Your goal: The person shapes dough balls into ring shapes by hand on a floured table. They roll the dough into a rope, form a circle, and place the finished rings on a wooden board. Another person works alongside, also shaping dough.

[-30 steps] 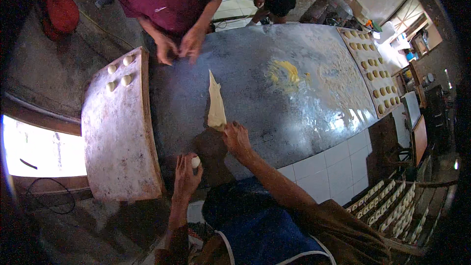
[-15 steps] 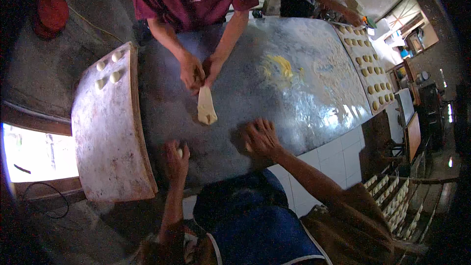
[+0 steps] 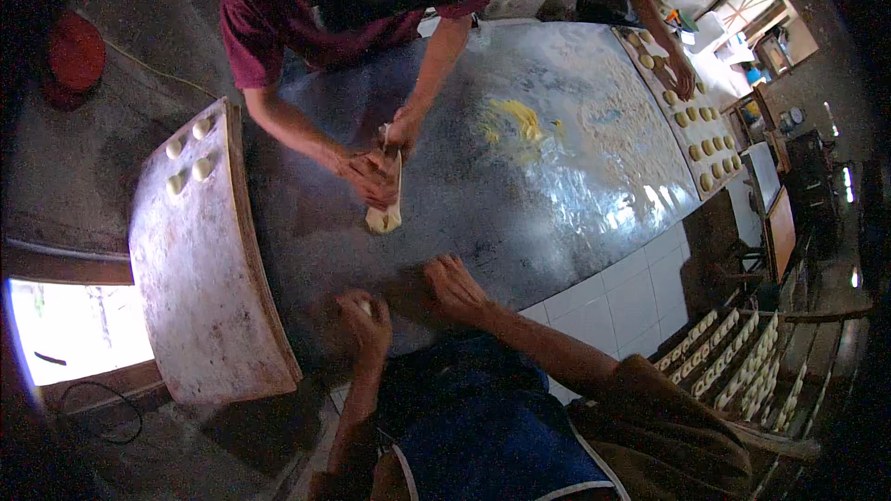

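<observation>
My left hand [image 3: 366, 323], near the table's front edge, is closed round a small pale dough ball [image 3: 367, 306], mostly hidden by my fingers. My right hand [image 3: 452, 286] is over the steel table [image 3: 594, 232] to its right, with fingers loosely bent and apart and nothing visible in them. Beyond them a long floppy strip of dough [image 3: 383, 221] lies under both hands of a co-worker [image 3: 369, 181] in a maroon shirt. Four dough balls [image 3: 201, 169] sit on a stack of worn boards [image 3: 195, 278] at the left.
A second person's hand [image 3: 684, 79] reaches over a tray of round dough pieces [image 3: 694, 136] at the table's right end. A rack [image 3: 733, 362] of shaped dough stands at lower right. A yellow smear and flour mark the tabletop. A red object [image 3: 76, 51] is at upper left.
My right hand has let go of the dough strip, moved right, then back leftward. The co-worker has leaned in and taken hold of that strip. The second person has reached onto the right tray.
</observation>
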`<state>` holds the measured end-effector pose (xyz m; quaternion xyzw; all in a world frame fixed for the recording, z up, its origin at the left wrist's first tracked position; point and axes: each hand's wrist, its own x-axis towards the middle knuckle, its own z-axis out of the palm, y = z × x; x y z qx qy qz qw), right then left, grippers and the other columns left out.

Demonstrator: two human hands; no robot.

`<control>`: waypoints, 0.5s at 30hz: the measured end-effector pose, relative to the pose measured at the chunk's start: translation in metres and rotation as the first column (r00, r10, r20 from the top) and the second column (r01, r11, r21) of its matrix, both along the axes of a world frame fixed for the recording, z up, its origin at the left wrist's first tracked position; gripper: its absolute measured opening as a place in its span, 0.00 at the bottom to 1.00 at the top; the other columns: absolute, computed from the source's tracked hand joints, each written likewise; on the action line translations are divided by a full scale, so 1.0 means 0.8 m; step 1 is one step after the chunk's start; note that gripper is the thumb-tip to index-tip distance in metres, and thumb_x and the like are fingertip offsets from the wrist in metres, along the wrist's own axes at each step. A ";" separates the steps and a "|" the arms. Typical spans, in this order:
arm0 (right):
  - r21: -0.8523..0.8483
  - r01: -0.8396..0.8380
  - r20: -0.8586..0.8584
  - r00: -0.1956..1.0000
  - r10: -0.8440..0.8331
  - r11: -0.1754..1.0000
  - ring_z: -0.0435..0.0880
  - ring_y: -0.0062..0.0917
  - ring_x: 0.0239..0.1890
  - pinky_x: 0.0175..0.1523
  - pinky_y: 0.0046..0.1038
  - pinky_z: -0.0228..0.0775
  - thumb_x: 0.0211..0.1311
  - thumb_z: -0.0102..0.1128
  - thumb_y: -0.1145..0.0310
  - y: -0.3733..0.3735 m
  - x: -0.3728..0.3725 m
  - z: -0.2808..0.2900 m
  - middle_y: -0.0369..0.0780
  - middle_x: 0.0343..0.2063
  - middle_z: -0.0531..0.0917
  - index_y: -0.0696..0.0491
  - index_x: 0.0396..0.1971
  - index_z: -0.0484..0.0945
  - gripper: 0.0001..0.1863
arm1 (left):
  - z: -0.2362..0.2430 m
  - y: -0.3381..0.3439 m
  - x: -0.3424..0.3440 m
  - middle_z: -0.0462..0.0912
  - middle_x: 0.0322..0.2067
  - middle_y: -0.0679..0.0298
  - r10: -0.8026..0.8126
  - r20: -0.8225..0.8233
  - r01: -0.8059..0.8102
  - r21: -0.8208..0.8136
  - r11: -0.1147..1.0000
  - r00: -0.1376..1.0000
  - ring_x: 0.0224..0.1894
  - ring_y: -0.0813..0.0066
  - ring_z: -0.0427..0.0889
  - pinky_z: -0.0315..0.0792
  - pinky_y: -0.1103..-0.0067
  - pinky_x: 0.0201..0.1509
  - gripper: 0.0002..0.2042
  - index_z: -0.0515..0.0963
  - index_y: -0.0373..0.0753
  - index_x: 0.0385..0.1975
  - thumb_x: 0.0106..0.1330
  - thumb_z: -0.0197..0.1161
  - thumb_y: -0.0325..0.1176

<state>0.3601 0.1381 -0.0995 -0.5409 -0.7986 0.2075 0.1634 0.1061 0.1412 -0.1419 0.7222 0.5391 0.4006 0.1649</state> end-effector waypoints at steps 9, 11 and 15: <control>0.411 -0.139 0.675 0.711 -0.198 0.901 0.74 0.45 0.48 0.59 0.50 0.63 0.60 0.63 0.61 0.017 0.038 -0.021 0.48 0.43 0.75 0.56 0.39 0.75 0.14 | 0.085 0.014 0.047 0.72 0.37 0.57 0.144 -0.158 -0.150 -0.027 0.988 0.977 0.36 0.62 0.75 0.73 0.66 0.44 0.10 0.68 0.37 0.44 0.72 0.61 0.32; 0.078 -0.056 0.115 0.992 0.047 0.995 0.74 0.45 0.47 0.57 0.49 0.63 0.61 0.62 0.61 -0.033 0.059 -0.055 0.48 0.41 0.75 0.56 0.37 0.75 0.14 | 0.072 0.028 0.017 0.72 0.35 0.57 0.090 -0.176 -0.096 -0.023 0.995 0.980 0.35 0.62 0.75 0.73 0.66 0.44 0.10 0.68 0.37 0.43 0.71 0.62 0.31; 0.002 -0.057 0.169 0.984 0.055 0.998 0.74 0.46 0.44 0.52 0.49 0.64 0.61 0.60 0.59 0.018 0.138 -0.008 0.48 0.38 0.75 0.57 0.34 0.76 0.15 | 0.031 0.046 -0.044 0.72 0.34 0.57 0.040 -0.086 -0.048 -0.091 0.995 0.995 0.35 0.62 0.74 0.71 0.66 0.43 0.11 0.68 0.35 0.43 0.70 0.63 0.30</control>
